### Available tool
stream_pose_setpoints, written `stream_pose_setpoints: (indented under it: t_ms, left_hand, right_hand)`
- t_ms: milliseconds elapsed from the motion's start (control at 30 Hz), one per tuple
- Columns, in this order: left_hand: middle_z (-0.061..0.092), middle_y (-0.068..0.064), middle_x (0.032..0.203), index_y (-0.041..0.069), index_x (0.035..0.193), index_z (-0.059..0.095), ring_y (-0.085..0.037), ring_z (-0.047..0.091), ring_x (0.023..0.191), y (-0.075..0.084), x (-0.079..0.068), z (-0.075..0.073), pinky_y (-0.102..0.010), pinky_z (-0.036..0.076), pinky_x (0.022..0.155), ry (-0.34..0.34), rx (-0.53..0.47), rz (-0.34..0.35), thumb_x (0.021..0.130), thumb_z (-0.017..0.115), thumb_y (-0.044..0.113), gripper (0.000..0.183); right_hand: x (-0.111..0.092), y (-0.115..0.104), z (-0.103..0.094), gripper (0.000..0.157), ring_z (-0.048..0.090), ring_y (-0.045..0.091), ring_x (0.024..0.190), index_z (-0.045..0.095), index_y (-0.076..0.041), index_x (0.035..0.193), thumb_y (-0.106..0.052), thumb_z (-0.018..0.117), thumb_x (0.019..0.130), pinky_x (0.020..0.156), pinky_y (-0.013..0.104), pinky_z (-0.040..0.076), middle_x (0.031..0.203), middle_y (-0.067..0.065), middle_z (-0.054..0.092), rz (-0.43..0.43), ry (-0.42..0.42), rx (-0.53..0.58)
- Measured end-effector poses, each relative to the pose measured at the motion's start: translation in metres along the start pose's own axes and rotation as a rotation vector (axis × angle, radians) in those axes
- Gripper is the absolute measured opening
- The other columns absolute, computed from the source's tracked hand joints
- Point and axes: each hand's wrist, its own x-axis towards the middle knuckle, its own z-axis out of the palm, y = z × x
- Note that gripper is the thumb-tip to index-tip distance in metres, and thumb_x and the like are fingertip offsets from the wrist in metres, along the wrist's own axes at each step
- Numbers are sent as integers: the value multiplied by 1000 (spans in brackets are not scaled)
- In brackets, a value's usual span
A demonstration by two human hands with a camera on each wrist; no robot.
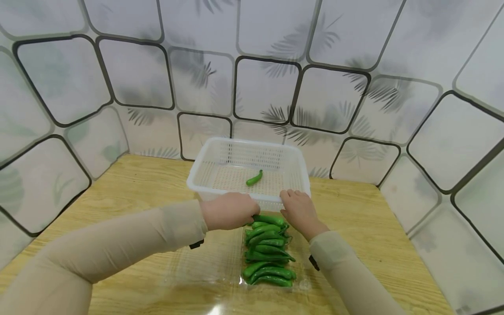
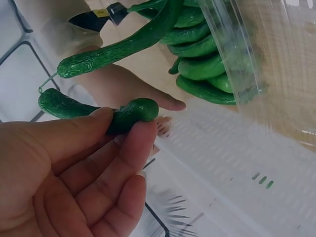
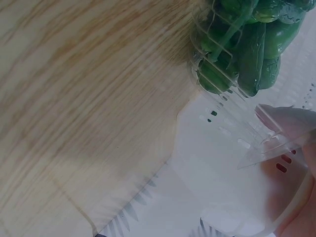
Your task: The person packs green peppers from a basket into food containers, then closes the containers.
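My left hand pinches a green pepper between thumb and fingers, above the far end of a clear plastic box. Rows of green peppers lie in that box. In the left wrist view, another pepper is close above the pinched one. My right hand holds the near rim of a white slotted basket, fingers over the rim. Its thumb is by the box's clear edge in the right wrist view. One small green pepper lies on the basket floor.
The box's clear lid lies folded open to the left. Everything stands on a wood-grain table. A patterned wall covering rises behind the basket and at both sides.
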Motion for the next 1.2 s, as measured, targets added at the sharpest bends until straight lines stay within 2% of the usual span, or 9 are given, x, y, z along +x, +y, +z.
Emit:
stream_pose_setpoints:
  t_ms: [133,300,567,800,1067,1200]
  left_hand:
    - [61,5,70,14,75,64,-7,52,60,3,0,3,-23,46,58,-20,23,20,86,67,18,12]
    - [61,4,68,15,71,62,-7,54,60,6,3,8,-24,47,59,-40,97,24,85,68,19,15]
    - [63,6,72,14,80,68,-7,58,65,11,3,14,-23,48,61,-85,44,13,85,69,16,6]
    - [60,6,68,14,79,66,-4,54,60,14,3,19,-21,46,58,-107,39,37,86,68,16,8]
    - [57,8,65,17,73,62,-4,50,57,19,6,27,-21,43,53,-108,93,59,85,69,18,14]
    - [56,9,65,17,76,64,-4,50,56,22,7,32,-20,42,53,-129,94,79,86,69,18,11]
  right_hand:
    - [0,0,2,38,44,19,59,49,-7,82,-20,82,71,55,32,36,70,3,46,1,-5,-1]
    - [1,0,1,37,44,20,60,48,-7,82,-20,82,72,55,32,36,70,3,45,-1,-11,7]
    - [1,1,1,37,46,20,61,49,-7,83,-20,82,72,55,32,37,71,3,46,-1,-4,1]
    - [2,-1,-1,37,48,21,62,49,-7,83,-19,82,72,56,33,37,72,3,48,12,-24,18]
    - [2,-1,-2,36,47,20,62,49,-7,83,-19,82,72,56,32,37,72,3,47,18,-38,7]
    - [1,0,-1,36,47,20,62,49,-8,83,-20,81,73,56,32,37,72,2,47,27,-49,5]
